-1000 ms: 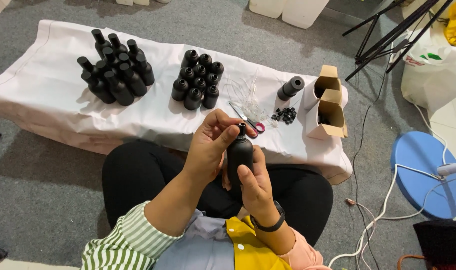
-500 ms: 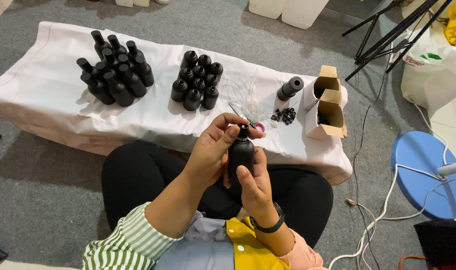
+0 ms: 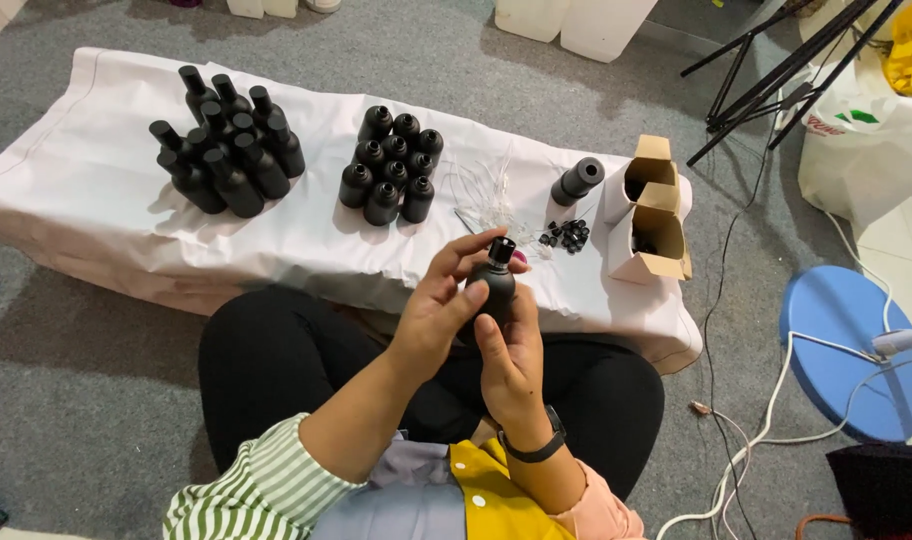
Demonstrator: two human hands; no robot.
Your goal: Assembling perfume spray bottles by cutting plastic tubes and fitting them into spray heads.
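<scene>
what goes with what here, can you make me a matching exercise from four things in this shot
Things:
1. black bottle
2. cardboard boxes
3. blue round stool
4. small black caps

Places:
a. floor at far right
b. held in both hands
c. loose pile on the white cloth
d. right end of the cloth, flaps open

Pairs: 1-b, 2-d, 3-a, 4-c

The left hand (image 3: pixel 446 305) and right hand (image 3: pixel 511 360) cover most of the black bottle (image 3: pixel 493 285); the small black caps (image 3: pixel 566 235) are too tiny to tell apart.

Held bottle (image 3: pixel 493 290): matt black plastic, smooth.
Table cover (image 3: pixel 306 235): white cloth, creased.
Boxes (image 3: pixel 648 208): brown cardboard, white outside.
Floor (image 3: pixel 86 360): grey carpet, rough.
</scene>
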